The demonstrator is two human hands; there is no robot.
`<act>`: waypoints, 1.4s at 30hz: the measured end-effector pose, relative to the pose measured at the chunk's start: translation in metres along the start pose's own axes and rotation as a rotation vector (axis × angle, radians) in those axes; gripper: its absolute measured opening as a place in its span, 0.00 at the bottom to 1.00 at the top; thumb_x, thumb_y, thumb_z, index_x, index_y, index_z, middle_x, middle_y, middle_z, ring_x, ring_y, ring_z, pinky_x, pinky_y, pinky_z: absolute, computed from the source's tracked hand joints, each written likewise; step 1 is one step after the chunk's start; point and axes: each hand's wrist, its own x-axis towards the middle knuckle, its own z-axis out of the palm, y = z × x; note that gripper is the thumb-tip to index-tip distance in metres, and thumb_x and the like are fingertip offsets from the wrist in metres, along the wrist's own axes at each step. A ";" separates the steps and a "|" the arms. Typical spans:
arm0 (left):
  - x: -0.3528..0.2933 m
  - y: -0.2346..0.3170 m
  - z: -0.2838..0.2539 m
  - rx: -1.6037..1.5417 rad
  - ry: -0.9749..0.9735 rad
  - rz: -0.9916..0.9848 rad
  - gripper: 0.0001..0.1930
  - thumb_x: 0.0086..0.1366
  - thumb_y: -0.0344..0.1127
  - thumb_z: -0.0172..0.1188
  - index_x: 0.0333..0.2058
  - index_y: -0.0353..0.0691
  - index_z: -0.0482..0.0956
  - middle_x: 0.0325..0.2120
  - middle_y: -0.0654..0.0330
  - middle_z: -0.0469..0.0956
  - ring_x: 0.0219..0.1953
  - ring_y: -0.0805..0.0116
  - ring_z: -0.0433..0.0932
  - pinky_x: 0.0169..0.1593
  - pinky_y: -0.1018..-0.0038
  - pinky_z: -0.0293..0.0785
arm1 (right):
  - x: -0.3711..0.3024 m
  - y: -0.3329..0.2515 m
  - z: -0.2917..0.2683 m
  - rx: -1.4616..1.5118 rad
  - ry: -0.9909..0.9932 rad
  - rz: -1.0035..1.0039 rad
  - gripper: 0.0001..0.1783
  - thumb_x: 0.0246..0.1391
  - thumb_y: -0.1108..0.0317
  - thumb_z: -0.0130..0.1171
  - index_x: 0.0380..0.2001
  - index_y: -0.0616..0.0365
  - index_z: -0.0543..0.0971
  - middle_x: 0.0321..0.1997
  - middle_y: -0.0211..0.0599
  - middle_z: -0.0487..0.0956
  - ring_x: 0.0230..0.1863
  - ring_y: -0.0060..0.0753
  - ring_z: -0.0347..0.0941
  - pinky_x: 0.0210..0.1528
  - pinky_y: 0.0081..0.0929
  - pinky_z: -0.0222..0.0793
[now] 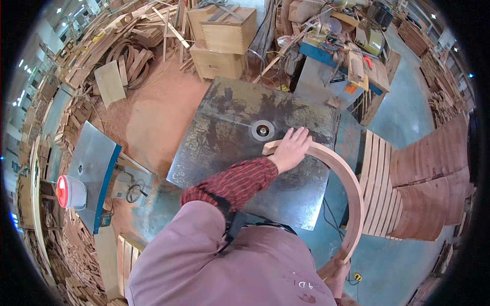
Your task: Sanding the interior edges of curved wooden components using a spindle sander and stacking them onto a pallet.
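Note:
A curved wooden piece (357,199), a pale half-ring, reaches from the metal machine table (240,109) round to my right side. My left hand (292,149) lies across its far end, fingers bent over the wood and pressing it on the table. My right hand (338,278) grips the near end low at my right side, partly hidden by the wood and my clothing. Just beyond the far end of the piece, a round spindle cutter (263,131) sits in a ring in the table. A small gap shows between the cutter and the wood.
Stacked curved wooden parts (380,188) stand on the right. A second machine table (92,171) with a blue edge is on the left, beside a white bucket (76,193) with a red lid. Wooden boxes (219,56), a cluttered workbench (332,66) and sawdust lie beyond.

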 end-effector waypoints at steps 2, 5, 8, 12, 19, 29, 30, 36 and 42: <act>0.011 -0.010 0.030 -0.024 -0.079 -0.053 0.31 0.57 0.38 0.70 0.58 0.34 0.74 0.60 0.46 0.72 0.67 0.48 0.68 0.69 0.51 0.62 | -0.002 0.002 0.002 0.049 0.006 -0.008 0.30 0.49 0.68 0.57 0.57 0.63 0.72 0.40 0.35 0.77 0.39 0.31 0.75 0.40 0.28 0.74; 0.026 -0.021 0.056 0.014 0.007 -0.159 0.22 0.59 0.38 0.66 0.50 0.35 0.76 0.47 0.50 0.77 0.56 0.51 0.74 0.61 0.56 0.69 | 0.013 0.010 0.001 0.001 0.035 -0.032 0.30 0.56 0.62 0.60 0.60 0.62 0.71 0.40 0.35 0.77 0.41 0.31 0.74 0.42 0.29 0.73; 0.037 -0.029 0.061 0.053 0.059 -0.191 0.13 0.62 0.35 0.58 0.44 0.37 0.77 0.41 0.52 0.79 0.52 0.54 0.76 0.59 0.59 0.69 | 0.012 -0.002 0.035 0.028 0.140 -0.080 0.29 0.63 0.55 0.60 0.60 0.62 0.72 0.40 0.34 0.77 0.41 0.31 0.74 0.43 0.30 0.73; 0.047 -0.046 0.064 0.073 0.067 -0.193 0.10 0.63 0.33 0.55 0.41 0.38 0.78 0.39 0.53 0.79 0.50 0.54 0.76 0.59 0.61 0.69 | 0.028 -0.007 0.046 0.080 0.132 -0.063 0.29 0.64 0.52 0.58 0.59 0.62 0.72 0.40 0.34 0.77 0.41 0.32 0.74 0.43 0.30 0.73; 0.061 -0.071 0.069 0.047 0.087 -0.215 0.10 0.60 0.36 0.61 0.39 0.40 0.77 0.40 0.53 0.78 0.54 0.51 0.76 0.60 0.57 0.69 | 0.061 -0.021 0.063 0.142 0.085 -0.041 0.29 0.67 0.48 0.55 0.59 0.62 0.73 0.40 0.34 0.77 0.41 0.32 0.75 0.43 0.30 0.73; 0.059 -0.078 0.055 0.070 -0.030 -0.219 0.10 0.61 0.39 0.62 0.39 0.44 0.77 0.38 0.57 0.78 0.49 0.54 0.78 0.55 0.58 0.73 | 0.089 -0.010 0.045 0.141 0.035 -0.076 0.32 0.71 0.41 0.48 0.55 0.61 0.75 0.40 0.35 0.77 0.40 0.33 0.75 0.41 0.30 0.73; 0.057 -0.077 0.048 0.084 -0.020 -0.214 0.08 0.62 0.38 0.60 0.38 0.43 0.78 0.38 0.57 0.78 0.48 0.55 0.78 0.55 0.59 0.74 | 0.088 -0.011 0.045 0.128 0.027 -0.077 0.31 0.71 0.41 0.48 0.55 0.61 0.75 0.39 0.35 0.77 0.39 0.32 0.75 0.40 0.30 0.73; 0.038 -0.082 0.039 0.132 -0.018 -0.213 0.10 0.61 0.37 0.60 0.40 0.42 0.78 0.40 0.56 0.78 0.52 0.53 0.77 0.59 0.58 0.73 | 0.089 -0.007 0.044 0.110 0.075 -0.017 0.25 0.72 0.45 0.51 0.52 0.58 0.75 0.37 0.34 0.76 0.35 0.29 0.74 0.36 0.31 0.72; 0.014 -0.090 0.033 0.151 -0.093 -0.293 0.17 0.64 0.41 0.63 0.49 0.41 0.76 0.53 0.52 0.78 0.61 0.50 0.74 0.67 0.55 0.67 | 0.089 -0.009 0.043 0.032 0.014 -0.031 0.24 0.73 0.47 0.50 0.52 0.59 0.76 0.39 0.31 0.77 0.38 0.26 0.72 0.40 0.30 0.72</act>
